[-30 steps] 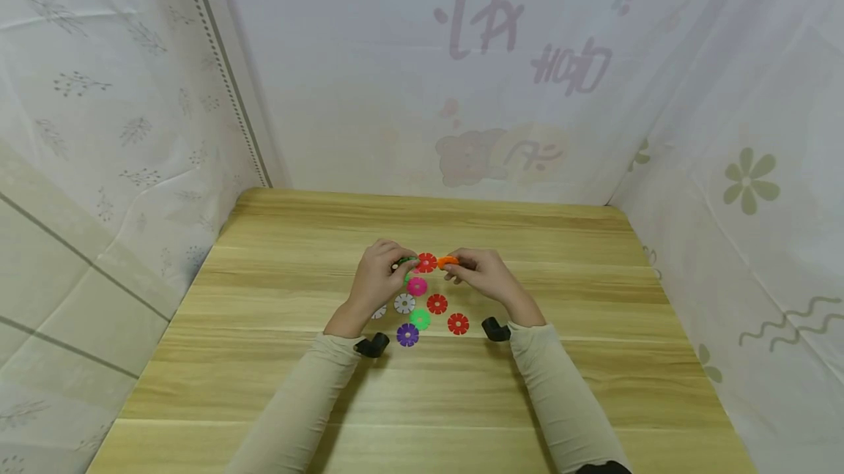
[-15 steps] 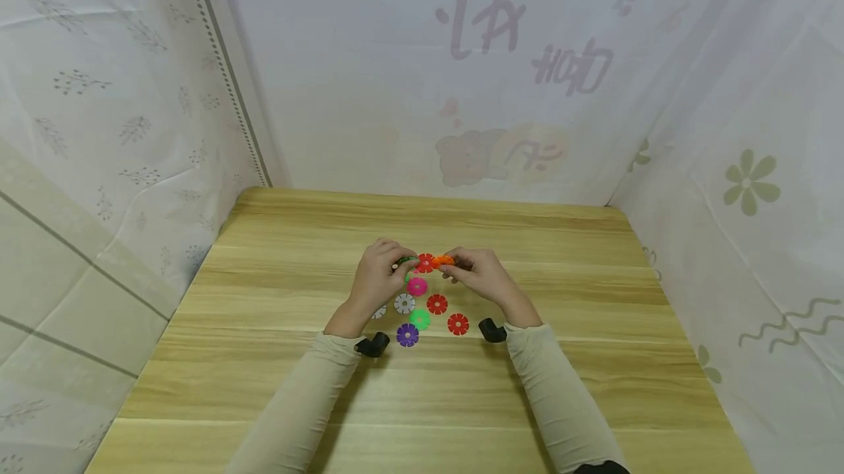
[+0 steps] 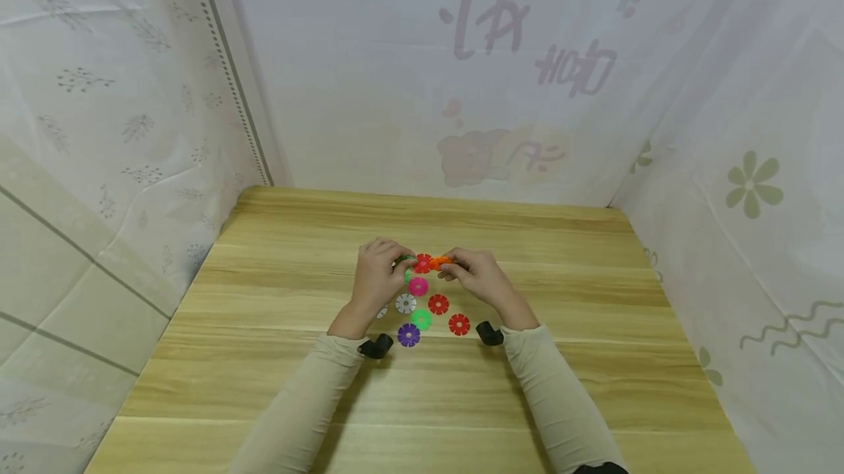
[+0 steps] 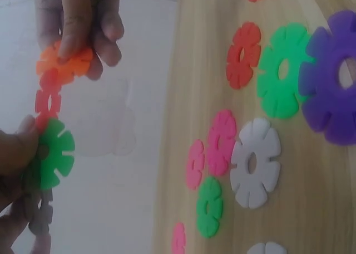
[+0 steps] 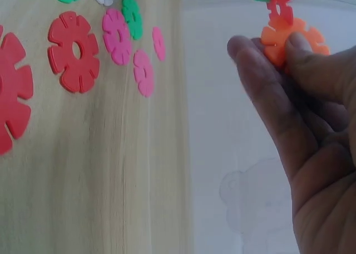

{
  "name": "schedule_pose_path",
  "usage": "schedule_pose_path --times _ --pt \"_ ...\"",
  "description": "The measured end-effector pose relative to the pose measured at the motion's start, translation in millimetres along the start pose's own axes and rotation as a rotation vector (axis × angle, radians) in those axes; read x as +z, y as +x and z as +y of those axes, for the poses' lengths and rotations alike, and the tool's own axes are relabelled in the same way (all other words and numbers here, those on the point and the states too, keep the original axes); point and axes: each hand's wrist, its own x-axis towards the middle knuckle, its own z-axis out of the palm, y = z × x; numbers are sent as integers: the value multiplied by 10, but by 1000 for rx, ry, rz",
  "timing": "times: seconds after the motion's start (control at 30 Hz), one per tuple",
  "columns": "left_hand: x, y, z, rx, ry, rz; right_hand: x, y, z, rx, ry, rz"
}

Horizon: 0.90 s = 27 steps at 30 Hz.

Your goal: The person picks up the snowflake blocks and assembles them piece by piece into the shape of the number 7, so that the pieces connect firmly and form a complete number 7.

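Above the wooden table [image 3: 277, 379] my hands hold a short chain of notched plastic discs. My left hand [image 3: 394, 263] grips the green disc [image 4: 51, 154], with a grey disc [image 4: 40, 215] hanging below it. A red disc [image 3: 423, 263] joins the green one to an orange disc [image 3: 439, 262]. My right hand [image 3: 453, 267] pinches that orange disc [image 5: 283, 34] between thumb and fingers. In the left wrist view the red disc [image 4: 48, 98] sits edge to edge with the orange disc [image 4: 65, 64].
Loose discs lie on the table under my hands: pink [image 3: 417, 286], white [image 3: 405, 303], red [image 3: 438, 304], green [image 3: 420, 320], another red [image 3: 458, 324], purple [image 3: 408, 335]. Printed cloth walls [image 3: 461, 93] close in the table on three sides.
My right hand has moved slightly left, bringing the orange disc up against the red disc. The left hand and the loose discs have stayed put.
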Motion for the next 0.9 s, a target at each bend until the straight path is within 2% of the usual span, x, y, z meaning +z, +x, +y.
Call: schedule_pose_path --times 0.27,0.57,0.73,0.9 --pt "32 2 50 -32 27 44 60 14 -52 -18 -128 50" --pt "71 -20 63 -24 7 115 114 16 -52 -93 -155 103" --pt "101 -53 60 -49 25 129 146 15 -53 -108 -206 125" --pt "123 -54 65 -46 23 147 144 23 -78 -138 -271 153"
